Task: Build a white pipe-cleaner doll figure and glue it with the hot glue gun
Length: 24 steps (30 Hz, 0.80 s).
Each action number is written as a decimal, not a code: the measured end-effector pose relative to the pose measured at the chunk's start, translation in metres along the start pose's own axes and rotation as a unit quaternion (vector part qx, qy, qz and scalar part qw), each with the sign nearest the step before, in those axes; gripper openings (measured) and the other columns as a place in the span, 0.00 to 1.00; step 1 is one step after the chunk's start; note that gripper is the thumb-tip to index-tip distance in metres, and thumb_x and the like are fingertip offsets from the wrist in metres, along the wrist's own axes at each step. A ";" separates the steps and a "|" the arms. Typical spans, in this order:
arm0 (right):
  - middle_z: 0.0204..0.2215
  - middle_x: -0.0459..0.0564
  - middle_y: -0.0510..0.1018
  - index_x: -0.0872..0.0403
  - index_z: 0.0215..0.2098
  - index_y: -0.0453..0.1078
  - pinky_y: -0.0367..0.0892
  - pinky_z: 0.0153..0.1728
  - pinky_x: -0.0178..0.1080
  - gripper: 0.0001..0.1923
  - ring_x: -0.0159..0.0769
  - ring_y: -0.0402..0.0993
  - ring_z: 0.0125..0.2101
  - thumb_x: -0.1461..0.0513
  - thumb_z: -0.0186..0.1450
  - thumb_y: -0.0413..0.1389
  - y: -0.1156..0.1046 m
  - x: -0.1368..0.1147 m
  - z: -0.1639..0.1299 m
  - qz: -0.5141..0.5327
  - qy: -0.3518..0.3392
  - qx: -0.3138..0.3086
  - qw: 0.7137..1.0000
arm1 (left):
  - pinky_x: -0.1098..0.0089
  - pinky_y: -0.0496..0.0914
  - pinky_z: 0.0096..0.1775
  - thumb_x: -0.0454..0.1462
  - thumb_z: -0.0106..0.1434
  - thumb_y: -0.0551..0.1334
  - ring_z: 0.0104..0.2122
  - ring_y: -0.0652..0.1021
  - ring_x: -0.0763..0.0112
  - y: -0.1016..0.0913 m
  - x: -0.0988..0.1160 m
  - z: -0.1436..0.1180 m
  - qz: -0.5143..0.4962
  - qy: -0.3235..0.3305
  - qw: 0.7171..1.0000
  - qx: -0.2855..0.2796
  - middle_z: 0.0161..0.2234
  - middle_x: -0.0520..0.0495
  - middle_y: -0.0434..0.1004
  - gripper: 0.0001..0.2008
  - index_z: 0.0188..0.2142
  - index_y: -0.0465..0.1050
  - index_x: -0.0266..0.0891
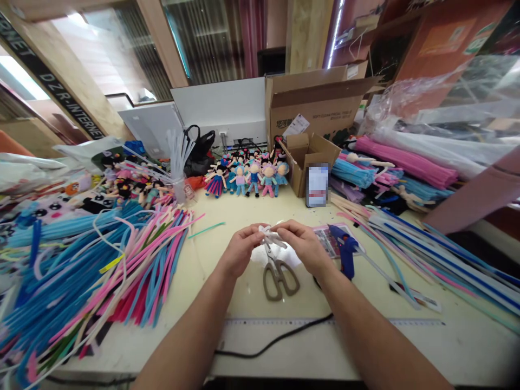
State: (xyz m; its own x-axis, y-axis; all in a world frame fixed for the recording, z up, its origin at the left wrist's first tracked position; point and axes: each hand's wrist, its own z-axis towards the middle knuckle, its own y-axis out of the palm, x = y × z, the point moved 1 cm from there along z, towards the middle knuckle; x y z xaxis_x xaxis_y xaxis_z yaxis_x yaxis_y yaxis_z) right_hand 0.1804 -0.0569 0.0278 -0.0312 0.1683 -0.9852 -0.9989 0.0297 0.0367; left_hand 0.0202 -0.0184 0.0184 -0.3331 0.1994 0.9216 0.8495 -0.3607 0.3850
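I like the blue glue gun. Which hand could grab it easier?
Probably the right hand. The blue glue gun lies just beside it on the table, while the left hand is across the scissors. Both hands pinch a white pipe cleaner, so one must let go first.

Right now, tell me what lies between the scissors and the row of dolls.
In the head view, both hands, left and right, pinch a white pipe cleaner above the scissors; beyond them, bare table runs to the dolls.

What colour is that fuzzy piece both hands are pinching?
White. The fuzzy piece, pinched between the left hand and right hand, shows best in the head view.
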 end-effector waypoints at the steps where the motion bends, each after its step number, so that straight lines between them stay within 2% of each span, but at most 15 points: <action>1: 0.29 0.46 0.75 0.53 0.30 0.74 0.61 0.34 0.37 0.10 0.33 0.68 0.32 0.55 0.58 0.58 0.000 0.002 0.000 0.002 0.007 -0.017 1.000 | 0.67 0.66 0.40 0.38 0.49 0.68 0.35 0.74 0.69 0.000 0.000 0.000 0.000 -0.003 1.000 -0.008 0.41 0.45 0.76 0.06 0.24 0.77 0.36; 5: 0.28 0.46 0.74 0.54 0.29 0.74 0.60 0.33 0.36 0.11 0.32 0.67 0.30 0.55 0.55 0.61 0.001 0.007 0.001 0.030 0.034 -0.060 0.997 | 0.67 0.66 0.42 0.37 0.49 0.68 0.37 0.74 0.68 0.001 0.001 -0.001 0.008 -0.011 1.000 -0.026 0.41 0.46 0.76 0.05 0.24 0.77 0.37; 10: 0.19 0.41 0.68 0.55 0.25 0.69 0.53 0.24 0.33 0.14 0.26 0.59 0.21 0.53 0.53 0.63 0.003 0.006 0.000 0.084 0.078 -0.095 0.989 | 0.68 0.65 0.40 0.38 0.50 0.67 0.36 0.73 0.69 0.000 0.000 -0.002 0.007 -0.031 0.998 -0.052 0.41 0.45 0.75 0.06 0.26 0.77 0.36; 15: 0.20 0.41 0.67 0.56 0.25 0.67 0.51 0.22 0.32 0.16 0.25 0.58 0.21 0.52 0.52 0.63 0.002 0.003 -0.001 0.100 0.089 -0.121 0.984 | 0.69 0.64 0.37 0.42 0.53 0.66 0.31 0.71 0.72 0.003 -0.001 -0.004 -0.013 -0.068 0.995 -0.074 0.32 0.47 0.74 0.13 0.35 0.77 0.35; 20: 0.19 0.41 0.67 0.57 0.24 0.66 0.50 0.22 0.31 0.17 0.25 0.57 0.21 0.52 0.53 0.63 0.000 0.004 0.000 0.110 0.085 -0.140 0.980 | 0.71 0.62 0.36 0.39 0.54 0.65 0.32 0.69 0.73 0.005 0.001 -0.006 -0.008 -0.078 0.990 -0.118 0.36 0.47 0.70 0.10 0.32 0.77 0.34; 24: 0.20 0.42 0.68 0.57 0.25 0.68 0.50 0.22 0.31 0.16 0.24 0.58 0.20 0.53 0.52 0.64 0.000 0.004 -0.001 0.131 0.099 -0.144 0.976 | 0.71 0.61 0.37 0.38 0.54 0.65 0.34 0.68 0.72 0.002 0.003 -0.007 -0.004 -0.058 0.988 -0.142 0.38 0.46 0.67 0.08 0.27 0.76 0.33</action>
State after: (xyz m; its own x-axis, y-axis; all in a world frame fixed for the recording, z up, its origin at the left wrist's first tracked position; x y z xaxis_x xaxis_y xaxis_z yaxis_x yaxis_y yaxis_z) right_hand 0.1798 -0.0575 0.0233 -0.2637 -0.0615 -0.9626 -0.9237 -0.2713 0.2704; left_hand 0.0184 -0.0246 0.0224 -0.2755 0.3004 0.9131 0.6925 -0.5969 0.4053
